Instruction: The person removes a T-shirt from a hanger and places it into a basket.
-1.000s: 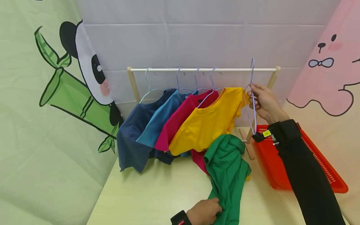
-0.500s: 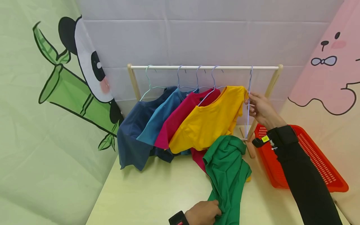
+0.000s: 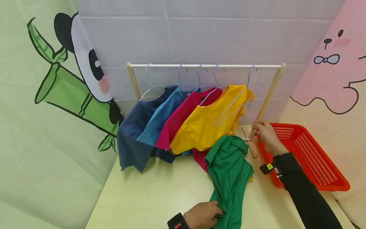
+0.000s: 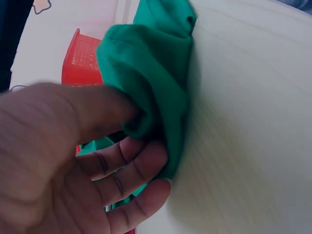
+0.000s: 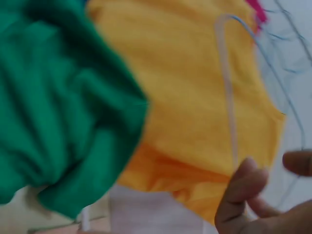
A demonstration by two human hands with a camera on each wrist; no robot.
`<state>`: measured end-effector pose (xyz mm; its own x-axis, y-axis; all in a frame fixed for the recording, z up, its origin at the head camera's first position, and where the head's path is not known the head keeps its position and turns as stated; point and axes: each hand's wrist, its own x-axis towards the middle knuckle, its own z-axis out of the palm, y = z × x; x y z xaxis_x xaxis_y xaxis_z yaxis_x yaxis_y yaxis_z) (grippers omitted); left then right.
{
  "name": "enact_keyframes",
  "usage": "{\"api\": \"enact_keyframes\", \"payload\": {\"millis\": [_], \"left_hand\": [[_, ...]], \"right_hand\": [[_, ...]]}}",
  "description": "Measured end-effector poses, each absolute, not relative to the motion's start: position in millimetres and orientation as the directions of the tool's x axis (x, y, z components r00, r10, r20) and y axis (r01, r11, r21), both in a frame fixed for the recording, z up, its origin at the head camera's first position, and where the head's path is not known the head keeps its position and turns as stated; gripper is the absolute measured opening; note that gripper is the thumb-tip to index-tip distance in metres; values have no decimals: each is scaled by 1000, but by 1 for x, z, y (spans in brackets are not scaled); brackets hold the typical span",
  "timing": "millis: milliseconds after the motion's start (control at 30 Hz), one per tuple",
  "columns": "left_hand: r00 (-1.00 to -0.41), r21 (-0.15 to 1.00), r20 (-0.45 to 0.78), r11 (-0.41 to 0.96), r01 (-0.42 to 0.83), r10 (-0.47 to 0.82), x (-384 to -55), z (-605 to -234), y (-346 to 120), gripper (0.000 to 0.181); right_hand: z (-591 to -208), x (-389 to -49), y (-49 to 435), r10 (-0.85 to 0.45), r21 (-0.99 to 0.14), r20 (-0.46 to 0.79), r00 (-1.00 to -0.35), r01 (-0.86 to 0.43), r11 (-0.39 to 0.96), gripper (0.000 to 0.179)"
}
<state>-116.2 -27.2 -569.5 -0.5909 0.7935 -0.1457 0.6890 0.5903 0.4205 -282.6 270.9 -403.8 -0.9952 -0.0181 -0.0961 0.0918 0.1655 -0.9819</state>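
Note:
A crumpled green shirt (image 3: 228, 178) lies on the table, and my left hand (image 3: 202, 215) pinches its near part between thumb and fingers, also seen in the left wrist view. On the rack's white rail (image 3: 177, 66) a bare lilac wire hanger (image 3: 248, 78) hangs askew in front of a yellow T-shirt (image 3: 200, 130). My right hand (image 3: 267, 136) is in the air below that hanger, beside the rack's right leg, holding nothing. In the right wrist view its fingers (image 5: 239, 195) are loosely bent, apart from the hanger.
Dark blue (image 3: 134, 136), lighter blue (image 3: 154, 124) and magenta (image 3: 174, 124) T-shirts hang on hangers to the left. A red plastic basket (image 3: 320, 159) stands at the right. Wooden rack posts (image 3: 268, 95) frame the rail.
My right hand has hooked the bare hanger over the rail, let go and dropped lower. The hanger has swung round to the left. My left hand keeps its hold on the green shirt.

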Motion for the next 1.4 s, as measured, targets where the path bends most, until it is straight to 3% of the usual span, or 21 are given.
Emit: {"api": "enact_keyframes", "payload": {"millis": [67,200,333,467,567,767,867,1033,1233,1400], "left_hand": [[-590,433,-161,594,678,791,-117,-570,-29,28],[-583,439,-195,601,667,789,-120,-572,-31,46],[-549,432,-233,591,681,803,-122,-574,-30,58],[-532,425,-251,586,690,809,-122,-574,-28,58],[-539,420,-235,584,695,809,-121,-573,-28,55],[-579,421,-197,602,679,791,-119,-572,-30,51],[-586,414,-181,602,683,790,-118,-573,-29,45],[-591,374,-99,580,723,801,-117,-575,-26,30],[-625,357,-2,584,729,781,-127,-587,-20,14],[-648,406,99,563,719,756,-148,-628,-14,13]], "right_hand": [[-426,-277,263,-97,-934,-29,-995,-8,357,65],[-472,-276,251,-283,-730,84,-955,-252,635,92],[-508,-277,242,-402,-577,125,-907,-396,714,123],[-527,-273,238,-429,-515,122,-895,-426,744,140],[-534,-270,237,-421,-471,131,-898,-430,770,123],[-533,-263,237,-448,-458,187,-874,-481,747,39],[-524,-255,239,-418,-391,262,-870,-491,778,20],[-498,-237,243,-396,-413,325,-858,-506,757,4],[-474,-202,233,-417,-540,370,-830,-557,630,8],[-473,-171,218,-466,-586,335,-819,-569,578,21]]}}
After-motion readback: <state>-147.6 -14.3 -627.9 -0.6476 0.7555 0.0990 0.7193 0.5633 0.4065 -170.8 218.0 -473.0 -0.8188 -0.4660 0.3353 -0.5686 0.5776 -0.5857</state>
